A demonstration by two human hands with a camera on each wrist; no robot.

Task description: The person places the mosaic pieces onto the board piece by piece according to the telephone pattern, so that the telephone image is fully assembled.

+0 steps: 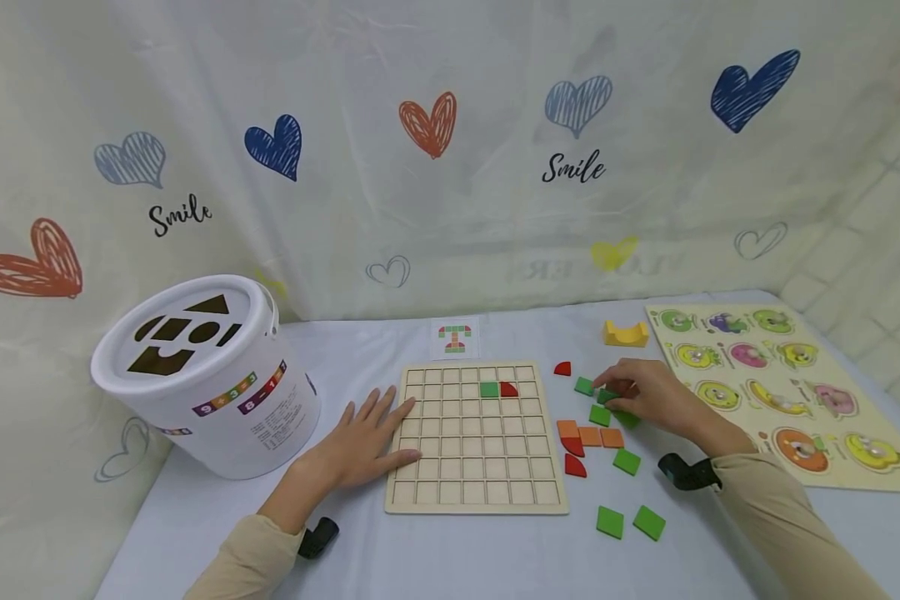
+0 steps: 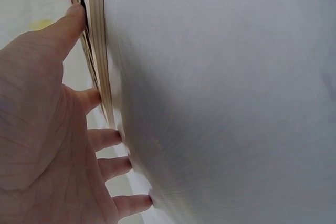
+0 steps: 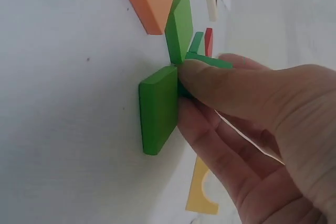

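The wooden grid board lies flat on the cloth, with a green square and a red quarter piece side by side in its upper part. My left hand rests with spread fingers on the board's left edge; in the left wrist view the thumb and index finger of that hand touch the board's side. At the right, my right hand pinches a green piece among other green pieces. In the right wrist view that hand holds a green piece between thumb and fingers.
A white bucket with shaped holes stands left. Behind the board lies a pattern card. Orange squares, red quarter pieces and green squares are scattered right of the board, near a yellow arch and a fruit puzzle board.
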